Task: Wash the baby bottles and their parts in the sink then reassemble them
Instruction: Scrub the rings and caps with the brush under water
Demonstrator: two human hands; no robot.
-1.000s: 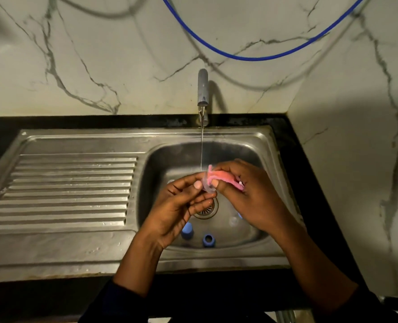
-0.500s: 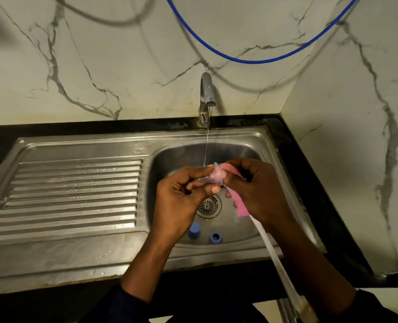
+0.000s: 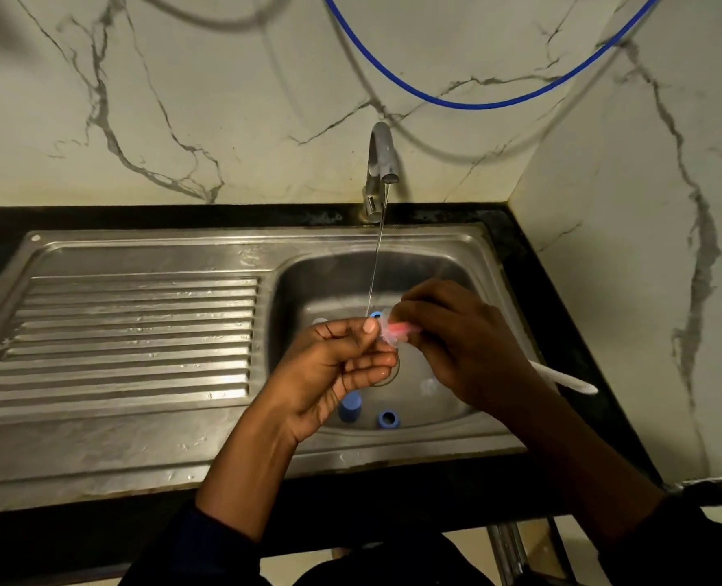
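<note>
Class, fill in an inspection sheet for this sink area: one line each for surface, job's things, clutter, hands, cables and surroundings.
Surface: steel sink with a ribbed, wet draining board, set in a black counter.
Job's things: clear teat with a pink brush pushed into it, its white handle sticking out to the right; blue parts in the basin.
Clutter: nothing seen.
Hands: left hand grips the teat; right hand grips the brush.
Cables: blue hose hanging across the wall.
Surroundings: marble wall; tap running a thin stream.
</note>
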